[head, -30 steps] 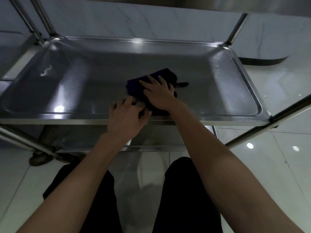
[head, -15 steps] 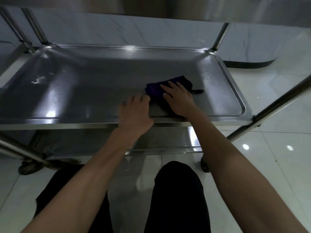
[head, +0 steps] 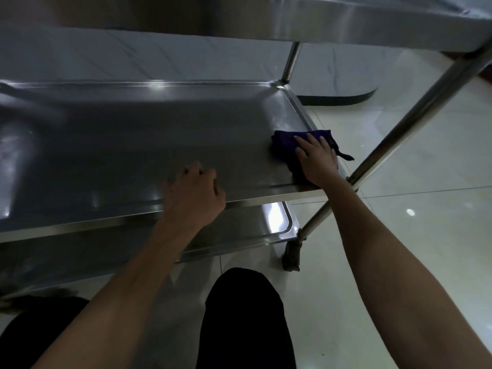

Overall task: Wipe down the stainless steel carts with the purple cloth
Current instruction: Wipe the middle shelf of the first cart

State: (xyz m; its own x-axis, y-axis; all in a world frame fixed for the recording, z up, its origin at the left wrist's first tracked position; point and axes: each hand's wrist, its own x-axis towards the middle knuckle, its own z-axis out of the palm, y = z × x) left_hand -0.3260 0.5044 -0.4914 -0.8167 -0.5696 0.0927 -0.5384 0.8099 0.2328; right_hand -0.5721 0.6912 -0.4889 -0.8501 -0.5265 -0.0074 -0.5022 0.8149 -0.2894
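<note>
Pressing flat w/ my right hand (head: 316,161), fingers straight, I hold the purple cloth (head: 286,147) at the cart's middle shelf (head: 133,145), near-right corner. Left hand (head: 194,195) rests loosely curled on front rim, grasping nothing. Best: even pressure, overlapping strokes into corners.

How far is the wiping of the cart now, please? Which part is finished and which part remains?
In hand: the right hand presses the purple cloth flat at the right end of the middle shelf, while the left hand rests on its front edge. Done: cannot be judged; the steel shows no clear wiped area. Left, probably: the lower shelf and the top shelf, neither touched by the cloth now.
</note>
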